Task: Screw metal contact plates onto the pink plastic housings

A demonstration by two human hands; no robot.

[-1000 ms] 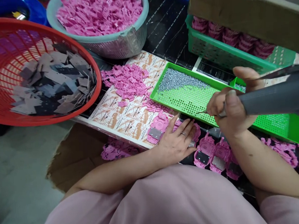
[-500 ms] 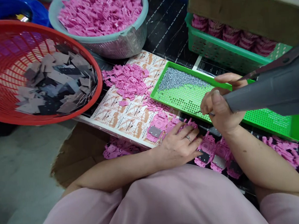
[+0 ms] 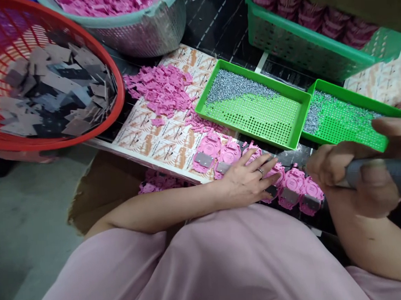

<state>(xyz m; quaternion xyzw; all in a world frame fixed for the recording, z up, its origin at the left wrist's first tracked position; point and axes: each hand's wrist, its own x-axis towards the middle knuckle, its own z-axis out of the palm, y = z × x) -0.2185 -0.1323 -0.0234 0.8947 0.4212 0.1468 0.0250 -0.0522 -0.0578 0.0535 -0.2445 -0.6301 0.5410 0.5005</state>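
Observation:
My left hand (image 3: 247,181) lies flat with fingers spread over pink moulded plastic parts (image 3: 251,154), holding nothing. Several similar parts with metal plates (image 3: 291,187) sit in a row beyond its fingertips. My right hand (image 3: 344,171) is closed around a grey cylindrical tool handle (image 3: 391,173) at the right edge. The tool's tip is hidden by my fingers. That hand sits just in front of a green perforated tray (image 3: 342,122) holding silver pins. A second such tray (image 3: 255,115) stands to its left.
A red basket (image 3: 115,92) of grey-mauve flat pieces fills the left. Behind it is a steel colander (image 3: 144,39) of pink pieces. A green crate (image 3: 311,41) of pink parts stands at the back. Loose pink pieces (image 3: 157,92) lie on printed sheets (image 3: 153,143).
My right hand and tool have moved right and toward me, off the nearer tray, uncovering the second tray. The view has tilted, shifting everything up and left. My left hand stays on the pink parts.

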